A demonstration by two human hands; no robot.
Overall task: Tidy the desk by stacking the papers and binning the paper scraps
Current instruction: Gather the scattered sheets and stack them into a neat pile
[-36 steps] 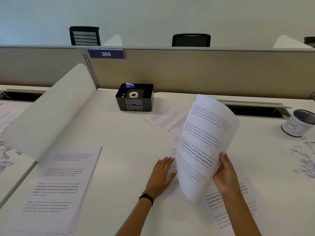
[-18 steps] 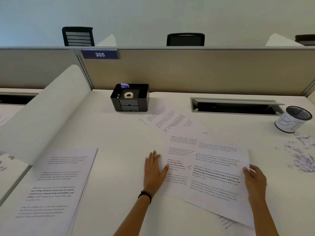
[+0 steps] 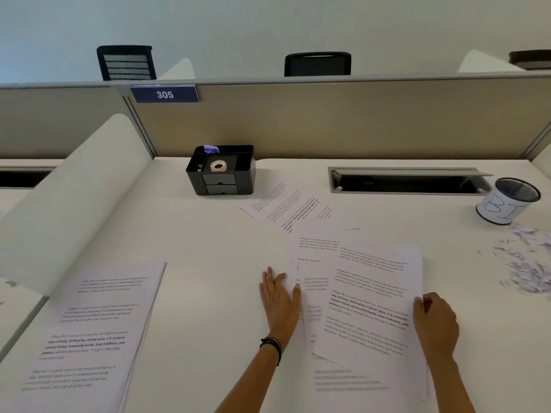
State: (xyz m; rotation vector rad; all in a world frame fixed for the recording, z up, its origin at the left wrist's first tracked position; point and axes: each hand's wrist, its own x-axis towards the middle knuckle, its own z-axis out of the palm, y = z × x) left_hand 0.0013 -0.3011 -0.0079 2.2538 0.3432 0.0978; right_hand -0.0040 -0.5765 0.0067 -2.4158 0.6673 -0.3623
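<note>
Two containers: organizer (image 3: 247,177) holds tape roll (image 3: 218,166), cup (image 3: 501,208) interior unclear. Left hand (image 3: 280,302) flat on sheets (image 3: 313,254); right hand (image 3: 436,323) pinches top sheet (image 3: 369,296).

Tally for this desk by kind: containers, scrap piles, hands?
Containers: 2 (black organizer, mesh cup)
Scrap pile: 1
Hands: 2 (left hand flat, thumb on loose papers; right hand pinching top sheet)
Total: 5

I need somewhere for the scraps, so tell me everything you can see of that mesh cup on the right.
The mesh cup is a black wire-mesh holder wrapped in white paper with hand-drawn letters, B and I showing. It stands upright, open-topped, at the far right of the desk, just past the cable tray, with paper scraps before it.
</note>
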